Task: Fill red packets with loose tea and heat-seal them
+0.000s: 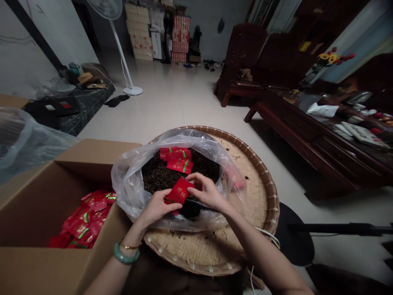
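Between my two hands is a red tea packet (pixel 179 191) with gold print. My left hand (pixel 159 207) pinches its lower left side, thumb in front. The fingers of my right hand (pixel 205 189) close on its upper right edge. Just below, the packet hides part of whatever lies under it. Behind it, a clear plastic bag (pixel 129 176) stands open, full of dark loose tea leaves (pixel 156 176). Several red packets (pixel 180 161) lie on the leaves. The bag rests on a round woven bamboo tray (pixel 259 184) with scattered leaf bits.
To the left stands an open cardboard box (pixel 33 200) with a heap of red packets (pixel 87 219). A white fan (pixel 123 61) stands on the floor farther off. On the right are a dark wooden table (pixel 307 143) and a black round base (pixel 294 235) with a pole.
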Available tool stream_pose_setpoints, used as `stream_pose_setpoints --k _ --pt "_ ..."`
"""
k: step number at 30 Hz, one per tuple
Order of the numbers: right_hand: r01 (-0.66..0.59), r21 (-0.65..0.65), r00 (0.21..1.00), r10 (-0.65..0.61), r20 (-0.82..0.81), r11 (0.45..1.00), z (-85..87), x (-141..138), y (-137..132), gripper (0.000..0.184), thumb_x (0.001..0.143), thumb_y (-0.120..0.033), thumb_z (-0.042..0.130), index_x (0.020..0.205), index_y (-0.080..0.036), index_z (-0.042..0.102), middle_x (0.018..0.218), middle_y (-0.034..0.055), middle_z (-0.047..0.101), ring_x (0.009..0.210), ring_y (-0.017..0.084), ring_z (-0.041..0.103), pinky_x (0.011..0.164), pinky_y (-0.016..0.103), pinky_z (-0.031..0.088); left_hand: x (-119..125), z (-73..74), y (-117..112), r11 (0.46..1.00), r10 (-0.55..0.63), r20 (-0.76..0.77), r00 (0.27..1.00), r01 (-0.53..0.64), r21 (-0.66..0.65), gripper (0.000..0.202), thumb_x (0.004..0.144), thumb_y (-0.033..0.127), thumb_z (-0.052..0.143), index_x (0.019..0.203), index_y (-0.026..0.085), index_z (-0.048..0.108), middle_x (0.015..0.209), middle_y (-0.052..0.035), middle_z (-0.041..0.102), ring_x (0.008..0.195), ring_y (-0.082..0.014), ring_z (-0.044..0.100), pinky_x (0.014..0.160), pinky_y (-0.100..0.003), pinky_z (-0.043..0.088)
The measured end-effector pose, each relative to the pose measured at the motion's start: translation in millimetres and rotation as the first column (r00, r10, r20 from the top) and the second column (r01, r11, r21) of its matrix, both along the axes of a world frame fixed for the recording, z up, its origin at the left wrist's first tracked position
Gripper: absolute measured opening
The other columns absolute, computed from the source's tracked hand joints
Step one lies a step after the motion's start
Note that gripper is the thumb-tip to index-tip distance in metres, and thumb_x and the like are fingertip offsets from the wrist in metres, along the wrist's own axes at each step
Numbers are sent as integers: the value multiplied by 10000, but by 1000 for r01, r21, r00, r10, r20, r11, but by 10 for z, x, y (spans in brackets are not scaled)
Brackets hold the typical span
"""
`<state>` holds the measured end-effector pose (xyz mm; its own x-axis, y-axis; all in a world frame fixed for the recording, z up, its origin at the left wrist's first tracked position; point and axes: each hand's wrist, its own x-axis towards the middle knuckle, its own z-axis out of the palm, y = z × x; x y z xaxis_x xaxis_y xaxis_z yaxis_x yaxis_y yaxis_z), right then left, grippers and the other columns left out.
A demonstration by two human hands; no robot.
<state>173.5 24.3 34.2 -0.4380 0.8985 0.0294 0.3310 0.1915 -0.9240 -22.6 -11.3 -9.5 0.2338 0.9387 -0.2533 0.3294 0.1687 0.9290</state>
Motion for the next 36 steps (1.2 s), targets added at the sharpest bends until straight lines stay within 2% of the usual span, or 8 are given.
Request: stream_pose_setpoints --k 3,7,10,13,21,26,31,36 --pt "81 42 990 -85 116 996 -11 -50 -22 444 750 -359 672 1136 -174 556 766 -10 607 614 110 514 551 207 389 80 36 -15 1000 -2 0 1000 2 17 284 615 317 710 818 124 662 706 -4 684 631 -167 606 614 -265 475" --pt "79 101 980 -96 175 992 -118 -147 0 340 805 -431 608 617 -149 583 532 -42 475 518 82 398 478 192 286 146 73 -49 998 -27 -28 999 28 50 251 589 263 723 791 127 661 728 -8 682 661 -163 596 636 -263 467" --pt "122 153 982 -141 125 981 -181 -158 35 433 809 -448 597 509 -148 511 480 -51 393 494 72 341 454 196 236 134 98 -78 997 -70 40 997 71 -31 288 584 250 722 832 127 642 668 17 650 561 -123 551 547 -229 433" --pt "137 177 984 -154 86 975 -195 -128 50 453 813 -485 576 512 -150 519 484 -50 387 487 71 330 448 199 228 100 119 -84 986 -105 98 990 116 -122 289 616 259 697 862 129 620 579 51 594 451 -88 469 459 -203 369" --pt "55 286 990 -90 110 957 -218 -148 -4 467 857 -502 520 537 -161 534 507 -36 467 492 80 397 484 203 287 165 68 -35 995 -79 131 988 87 -56 288 612 273 729 840 117 648 741 -8 677 664 -151 591 662 -275 475" --pt "22 361 999 -33 25 932 2 -99 -119 325 889 -439 502 744 -170 614 677 12 611 607 108 534 580 211 398 191 4 -72 1000 -25 80 996 23 21 254 603 268 741 796 120 668 701 6 682 647 -158 607 638 -273 493" --pt "-51 527 998 57 5 848 377 119 -302 247 918 -287 465 761 -175 619 760 50 602 745 145 556 689 279 455 121 46 -125 962 -6 128 992 -29 270 242 676 284 720 877 152 695 844 -43 738 770 -187 671 735 -301 535" --pt "-225 673 973 129 189 705 459 241 -492 133 854 -261 578 965 -202 622 935 75 615 876 175 557 762 327 488 76 92 -155 869 -91 87 992 36 494 199 751 286 679 918 182 706 872 -65 749 766 -190 699 732 -306 562"
